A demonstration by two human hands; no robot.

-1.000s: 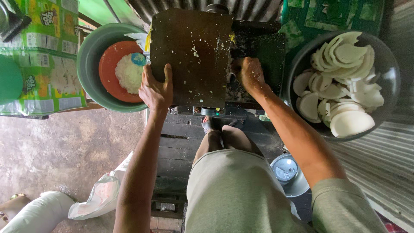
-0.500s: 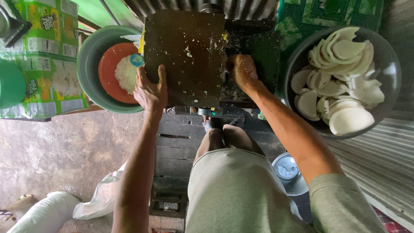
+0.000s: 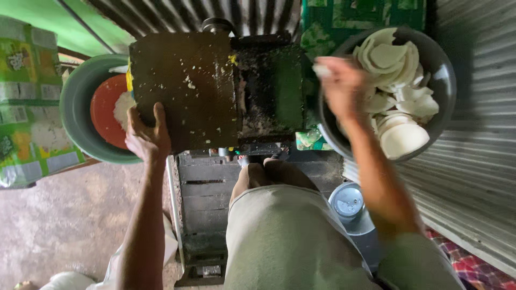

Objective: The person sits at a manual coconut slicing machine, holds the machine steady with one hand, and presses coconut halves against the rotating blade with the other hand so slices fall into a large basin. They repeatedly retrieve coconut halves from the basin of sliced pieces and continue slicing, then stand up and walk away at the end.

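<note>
My left hand [image 3: 146, 138] grips the near edge of the dark slab [image 3: 185, 88], fingers curled under. My right hand [image 3: 341, 86], blurred, hovers over the grey bowl [image 3: 443, 91], pinching a white slice [image 3: 322, 70] above the slices heaped inside. Room is tight: corrugated metal wall [image 3: 473, 177] just right, green tub [image 3: 80, 115] left. Green printed cartons [image 3: 27, 107] stand at the far left.

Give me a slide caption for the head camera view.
Left hand grips a dark machine's lid while right hand reaches into a bowl of white slices.
</note>
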